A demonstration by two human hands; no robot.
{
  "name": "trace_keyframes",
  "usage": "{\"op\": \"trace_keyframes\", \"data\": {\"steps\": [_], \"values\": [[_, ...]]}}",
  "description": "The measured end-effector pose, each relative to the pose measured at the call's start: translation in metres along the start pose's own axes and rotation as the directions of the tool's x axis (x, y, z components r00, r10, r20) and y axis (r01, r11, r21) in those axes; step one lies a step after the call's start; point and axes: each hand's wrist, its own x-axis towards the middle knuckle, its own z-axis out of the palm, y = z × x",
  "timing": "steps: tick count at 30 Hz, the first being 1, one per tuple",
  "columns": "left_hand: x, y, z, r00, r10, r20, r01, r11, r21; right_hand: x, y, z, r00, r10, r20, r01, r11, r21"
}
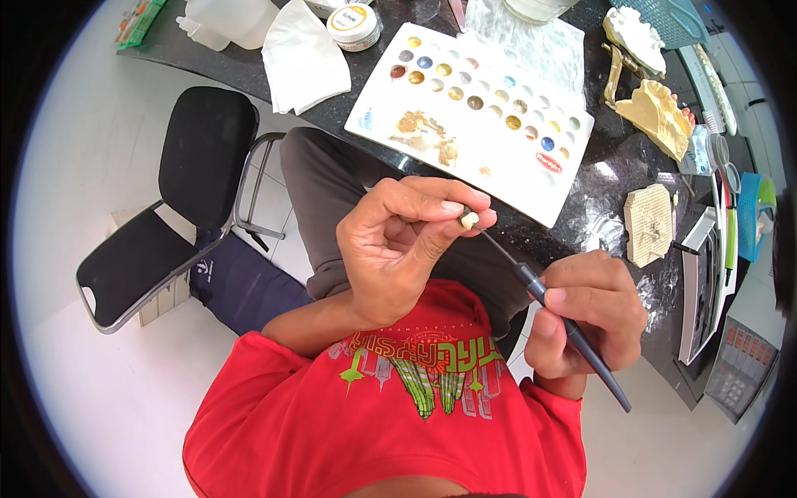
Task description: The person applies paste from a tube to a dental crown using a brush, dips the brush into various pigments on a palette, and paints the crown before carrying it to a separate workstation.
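Over my lap, my left hand (386,245) pinches a small cream-coloured tooth crown (469,221) between thumb and fingertips. My right hand (594,303) grips a dark slim-handled brush (599,365) like a pen. Its thin tip end reaches up and left to the crown; whether the two touch is hard to make out. Just beyond my hands lies a white palette (506,187) with rows of round wells holding brown, yellow, blue and grey colours. Brown smears mark the palette's left part.
A dark speckled bench (614,174) carries folded white tissue (304,62), a lidded white jar (353,29) and plastic bottles (237,21). To the right are a yellowish dental cast (652,116), a beige honeycomb tray (649,220) and white powder. A black chair (203,158) stands left.
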Motion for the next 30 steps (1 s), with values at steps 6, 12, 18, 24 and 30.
{"op": "trace_keyframes", "data": {"steps": [6, 12, 18, 24, 30], "values": [[0.0, -0.001, 0.0, 1.0, 0.009, 0.005, -0.009, 1.0, 0.011, 0.003, 0.0, 0.001, 1.0, -0.017, 0.004, 0.017, 1.0, 0.002], [0.0, -0.001, 0.001, 1.0, 0.003, 0.01, -0.003, 1.0, 0.006, 0.003, 0.001, -0.002, 1.0, -0.029, 0.011, 0.029, 1.0, 0.009], [0.0, 0.0, 0.0, 1.0, 0.0, 0.003, 0.0, 1.0, 0.009, -0.006, 0.003, -0.003, 0.995, -0.035, -0.089, 0.045, 0.994, 0.105], [0.003, 0.002, 0.001, 0.999, -0.045, -0.016, 0.044, 0.998, -0.05, -0.013, -0.001, -0.006, 0.972, 0.064, -0.227, -0.075, 0.996, -0.04], [0.0, 0.01, -0.007, 0.986, -0.167, -0.009, 0.163, 0.97, -0.179, -0.011, -0.01, -0.006, 0.895, 0.22, -0.387, -0.25, 0.968, -0.028]]}}
